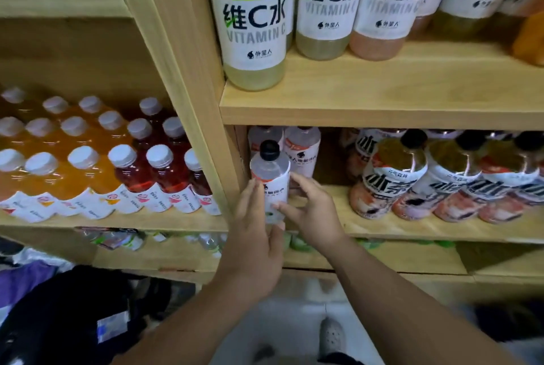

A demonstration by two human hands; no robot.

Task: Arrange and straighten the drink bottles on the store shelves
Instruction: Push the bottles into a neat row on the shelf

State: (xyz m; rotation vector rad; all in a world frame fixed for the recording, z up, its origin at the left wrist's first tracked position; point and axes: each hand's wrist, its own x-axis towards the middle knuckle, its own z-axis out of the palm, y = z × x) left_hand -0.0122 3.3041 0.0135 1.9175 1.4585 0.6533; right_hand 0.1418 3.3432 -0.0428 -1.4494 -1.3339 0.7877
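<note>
Clear bottle (269, 170) upright between both hands: left hand (256, 235) fingers wrap its base, right hand (312, 217) fingers pinch its label; shelf (412, 230) edge just beneath fingers.

Shop — wooden shelves (382, 93); drink bottles (253, 20)

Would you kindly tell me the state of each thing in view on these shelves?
clear bottle: capped, roughly upright, held at the shelf's front left.
left hand: holds the clear bottle's left side.
right hand: grips its right side.
rear clear bottles: upright, behind it.
vitamin C bottles: upright, labels forward, leftmost one nearest the edge.
tea bottles: capped, in rows.
orange and red bottles: capped, packed in rows.
</note>
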